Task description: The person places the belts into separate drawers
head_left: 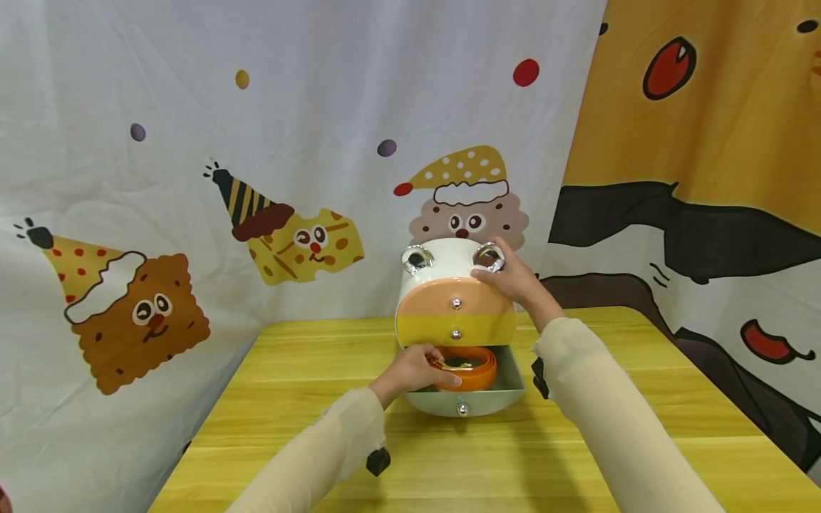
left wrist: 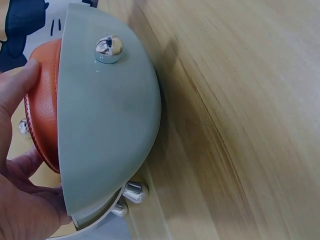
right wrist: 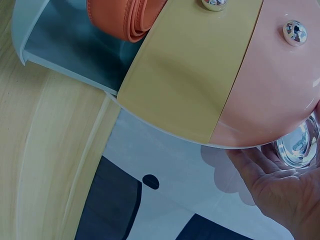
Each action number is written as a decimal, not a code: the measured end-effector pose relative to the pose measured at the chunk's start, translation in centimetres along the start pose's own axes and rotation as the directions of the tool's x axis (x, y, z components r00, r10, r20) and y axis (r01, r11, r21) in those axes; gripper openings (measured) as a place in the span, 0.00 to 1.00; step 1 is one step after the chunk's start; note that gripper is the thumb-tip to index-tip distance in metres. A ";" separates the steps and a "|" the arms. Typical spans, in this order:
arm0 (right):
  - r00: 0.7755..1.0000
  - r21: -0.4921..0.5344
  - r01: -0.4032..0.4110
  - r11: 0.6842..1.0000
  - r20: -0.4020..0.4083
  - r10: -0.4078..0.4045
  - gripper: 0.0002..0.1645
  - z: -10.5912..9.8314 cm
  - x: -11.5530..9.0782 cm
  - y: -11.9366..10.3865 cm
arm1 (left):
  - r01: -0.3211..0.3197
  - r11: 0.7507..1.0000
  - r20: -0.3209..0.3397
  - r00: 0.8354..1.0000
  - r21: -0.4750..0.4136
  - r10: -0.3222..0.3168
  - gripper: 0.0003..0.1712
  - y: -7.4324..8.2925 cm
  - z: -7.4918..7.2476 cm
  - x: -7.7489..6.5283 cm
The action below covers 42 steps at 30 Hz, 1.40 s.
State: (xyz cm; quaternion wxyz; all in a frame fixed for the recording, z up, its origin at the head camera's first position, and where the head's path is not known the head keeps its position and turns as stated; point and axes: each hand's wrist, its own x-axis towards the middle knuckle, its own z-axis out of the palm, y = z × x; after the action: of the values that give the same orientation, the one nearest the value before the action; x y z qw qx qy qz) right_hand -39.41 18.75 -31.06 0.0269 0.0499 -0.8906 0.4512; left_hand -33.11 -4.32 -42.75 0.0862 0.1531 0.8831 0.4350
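Observation:
A small rounded drawer cabinet stands on the table, with a peach drawer above a yellow one. Its pale green bottom drawer is pulled out. In that drawer sits a coiled orange belt with a gold-coloured buckle. My left hand grips the belt's left side, thumb across its front. My right hand holds the cabinet's top right corner around a shiny silver ring, thumb in front and fingers behind.
The cabinet stands toward the back of the wood-grain table, close to a cartoon-printed cloth. A second silver ring is on the cabinet's top left. Round silver knobs stick out from the drawer fronts.

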 end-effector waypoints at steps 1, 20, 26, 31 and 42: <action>1.000 0.000 -0.001 1.000 -0.001 0.001 0.51 0.0 0.0 0.0 | 0.003 1.000 -0.003 1.000 0.002 -0.003 0.23 0.0 0.0 0.0; 1.000 0.005 0.013 1.000 -0.002 -0.013 0.51 0.0 -0.2 -0.1 | -0.065 0.986 -0.033 0.997 0.155 0.071 0.26 -0.2 0.8 0.1; 1.000 0.008 0.021 1.000 0.001 -0.021 0.52 -0.1 -0.3 -0.2 | -0.092 0.990 -0.064 0.993 0.111 0.099 0.23 0.2 0.4 -0.1; 1.000 0.003 0.018 1.000 0.001 -0.018 0.51 -0.2 -0.4 -0.3 | -0.087 0.991 -0.086 0.992 0.103 0.096 0.23 0.2 -0.1 -0.1; 1.000 0.000 0.017 1.000 0.000 -0.017 0.52 -0.1 -0.4 -0.3 | -0.069 0.997 -0.091 0.993 0.023 0.071 0.25 0.1 -0.8 -0.6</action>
State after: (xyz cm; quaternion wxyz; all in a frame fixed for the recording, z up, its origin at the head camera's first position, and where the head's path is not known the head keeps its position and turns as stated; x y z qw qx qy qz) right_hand -39.00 18.71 -30.81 0.0309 0.0576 -0.8902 0.4509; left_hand -32.75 -5.03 -42.20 0.0285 0.1647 0.8844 0.4358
